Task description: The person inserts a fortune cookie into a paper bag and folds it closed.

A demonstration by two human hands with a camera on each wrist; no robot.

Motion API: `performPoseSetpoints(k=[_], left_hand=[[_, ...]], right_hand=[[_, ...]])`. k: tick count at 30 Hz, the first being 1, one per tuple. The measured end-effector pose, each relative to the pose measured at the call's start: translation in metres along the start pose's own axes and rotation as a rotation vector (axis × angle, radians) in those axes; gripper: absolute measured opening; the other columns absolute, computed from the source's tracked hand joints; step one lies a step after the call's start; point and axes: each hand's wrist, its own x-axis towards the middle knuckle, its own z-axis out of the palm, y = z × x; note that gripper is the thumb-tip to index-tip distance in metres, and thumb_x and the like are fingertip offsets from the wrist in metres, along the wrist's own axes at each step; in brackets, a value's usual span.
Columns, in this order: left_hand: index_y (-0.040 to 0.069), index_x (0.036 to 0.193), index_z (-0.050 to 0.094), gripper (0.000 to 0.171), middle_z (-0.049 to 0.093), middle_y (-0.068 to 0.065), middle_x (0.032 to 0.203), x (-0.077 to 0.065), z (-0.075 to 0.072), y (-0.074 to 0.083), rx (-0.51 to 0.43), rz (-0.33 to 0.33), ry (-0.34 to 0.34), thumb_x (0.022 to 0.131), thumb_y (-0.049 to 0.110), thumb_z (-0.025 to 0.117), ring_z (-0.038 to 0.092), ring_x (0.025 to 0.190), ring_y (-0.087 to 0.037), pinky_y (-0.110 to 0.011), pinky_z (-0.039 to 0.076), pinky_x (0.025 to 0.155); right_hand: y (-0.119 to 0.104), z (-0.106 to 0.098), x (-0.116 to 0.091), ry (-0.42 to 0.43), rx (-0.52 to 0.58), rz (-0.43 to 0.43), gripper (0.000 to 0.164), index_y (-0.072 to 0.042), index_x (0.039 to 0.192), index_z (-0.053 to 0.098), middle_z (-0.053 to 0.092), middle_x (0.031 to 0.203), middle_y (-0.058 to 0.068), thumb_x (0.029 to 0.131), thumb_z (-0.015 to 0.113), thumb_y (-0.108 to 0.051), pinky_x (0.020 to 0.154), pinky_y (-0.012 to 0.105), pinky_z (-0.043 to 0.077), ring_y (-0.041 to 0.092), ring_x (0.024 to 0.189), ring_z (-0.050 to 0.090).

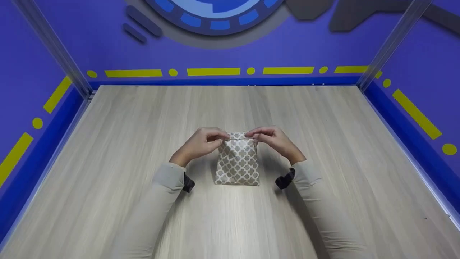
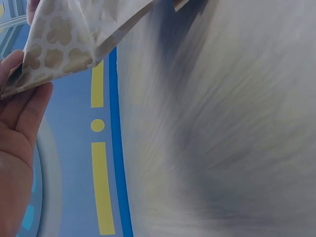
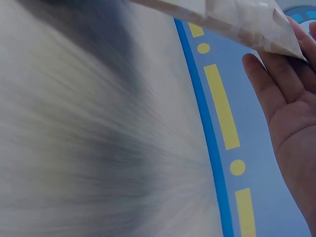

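Observation:
A small bag (image 1: 237,162) with a tan and white lattice pattern stands out in the middle of the head view, its far edge folded into a narrow band. My left hand (image 1: 205,142) pinches that band at its left corner between thumb and fingers. At the right corner, my right hand (image 1: 275,140) pinches the same edge. In the left wrist view the patterned bag (image 2: 59,49) slants across the top, a corner between thumb and fingers. The right wrist view has the bag's pale underside (image 3: 237,24) reaching into the fingers.
A light wood-grain table (image 1: 125,144) lies under the hands. Blue-purple panels (image 1: 215,57) with yellow dashes rise behind it and at both sides, joined by metal posts (image 1: 54,46). Black wrist cameras (image 1: 285,179) sit at the sleeve cuffs.

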Motion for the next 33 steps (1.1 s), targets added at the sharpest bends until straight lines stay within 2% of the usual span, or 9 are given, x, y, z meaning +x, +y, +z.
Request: performPoseSetpoints(k=[3, 5, 8, 10, 14, 18, 24, 28, 33], left_hand=[[0.004, 0.104, 0.073, 0.017, 0.071, -0.010, 0.105, 0.001, 0.002, -0.001, 0.021, 0.025, 0.030, 0.093, 0.007, 0.060, 0.067, 0.097, -0.020, -0.029, 0.054, 0.087], [0.005, 0.101, 0.073, 0.014, 0.071, -0.008, 0.102, 0.002, 0.005, -0.006, 0.041, 0.043, 0.049, 0.092, 0.009, 0.064, 0.067, 0.093, -0.017, -0.026, 0.055, 0.085], [0.004, 0.099, 0.074, 0.012, 0.072, -0.008, 0.099, 0.003, 0.008, -0.006, 0.067, 0.050, 0.070, 0.090, 0.008, 0.066, 0.067, 0.091, -0.017, -0.025, 0.055, 0.083], [0.004, 0.098, 0.074, 0.012, 0.072, -0.009, 0.098, 0.004, 0.009, -0.005, 0.067, 0.055, 0.079, 0.089, 0.006, 0.067, 0.067, 0.090, -0.018, -0.025, 0.055, 0.083], [0.003, 0.097, 0.074, 0.011, 0.072, -0.011, 0.097, 0.005, 0.011, -0.003, 0.058, 0.072, 0.091, 0.088, 0.005, 0.067, 0.068, 0.090, -0.021, -0.026, 0.056, 0.083], [0.004, 0.096, 0.074, 0.011, 0.072, -0.009, 0.096, 0.006, 0.013, 0.000, 0.081, 0.081, 0.104, 0.089, 0.006, 0.067, 0.068, 0.087, -0.018, -0.025, 0.055, 0.082], [0.007, 0.092, 0.074, 0.008, 0.072, -0.005, 0.088, 0.007, 0.018, 0.001, 0.141, 0.085, 0.175, 0.087, 0.011, 0.070, 0.062, 0.073, -0.010, -0.023, 0.054, 0.069], [0.009, 0.092, 0.073, 0.009, 0.073, -0.002, 0.088, 0.008, 0.022, 0.004, 0.132, 0.056, 0.219, 0.087, 0.016, 0.071, 0.061, 0.072, -0.007, -0.021, 0.051, 0.066], [0.011, 0.089, 0.076, 0.007, 0.074, -0.001, 0.086, 0.010, 0.024, 0.009, 0.134, 0.024, 0.228, 0.088, 0.015, 0.070, 0.059, 0.068, -0.007, -0.020, 0.049, 0.063]], right_hand=[[-0.003, 0.004, 0.002, 0.046, -0.059, 0.017, 0.026, -0.001, 0.108, 0.071, 0.071, 0.109, 0.008, 0.095, 0.060, -0.020, 0.090, 0.028, 0.049, 0.013, 0.100, 0.064], [-0.005, 0.007, 0.005, 0.076, -0.104, 0.015, 0.023, -0.003, 0.102, 0.073, 0.071, 0.099, 0.004, 0.093, 0.064, -0.023, 0.078, 0.025, 0.050, 0.012, 0.087, 0.063], [-0.007, 0.011, 0.008, 0.108, -0.169, -0.021, 0.020, -0.003, 0.093, 0.072, 0.068, 0.085, 0.003, 0.089, 0.069, -0.022, 0.063, 0.021, 0.046, 0.010, 0.069, 0.057], [-0.010, 0.014, 0.010, 0.120, -0.217, -0.053, 0.020, -0.002, 0.090, 0.069, 0.065, 0.081, 0.003, 0.087, 0.072, -0.021, 0.058, 0.018, 0.044, 0.008, 0.065, 0.054], [-0.016, 0.021, 0.013, 0.122, -0.295, -0.087, 0.025, -0.001, 0.096, 0.064, 0.066, 0.085, 0.005, 0.085, 0.074, -0.021, 0.063, 0.017, 0.049, 0.008, 0.070, 0.060], [-0.023, 0.026, 0.016, 0.088, -0.372, -0.082, 0.025, -0.005, 0.103, 0.069, 0.071, 0.092, 0.007, 0.087, 0.072, -0.024, 0.069, 0.022, 0.053, 0.014, 0.077, 0.065], [-0.029, 0.031, 0.019, 0.071, -0.432, -0.098, 0.016, -0.006, 0.094, 0.071, 0.070, 0.088, 0.007, 0.088, 0.070, -0.021, 0.069, 0.028, 0.054, 0.021, 0.076, 0.065], [-0.031, 0.033, 0.020, 0.056, -0.435, -0.125, 0.014, -0.006, 0.091, 0.070, 0.070, 0.084, 0.007, 0.088, 0.070, -0.019, 0.065, 0.026, 0.053, 0.017, 0.072, 0.064], [-0.034, 0.033, 0.020, 0.048, -0.481, -0.191, 0.010, -0.008, 0.086, 0.070, 0.070, 0.078, 0.005, 0.086, 0.071, -0.018, 0.058, 0.020, 0.049, 0.008, 0.063, 0.059]])
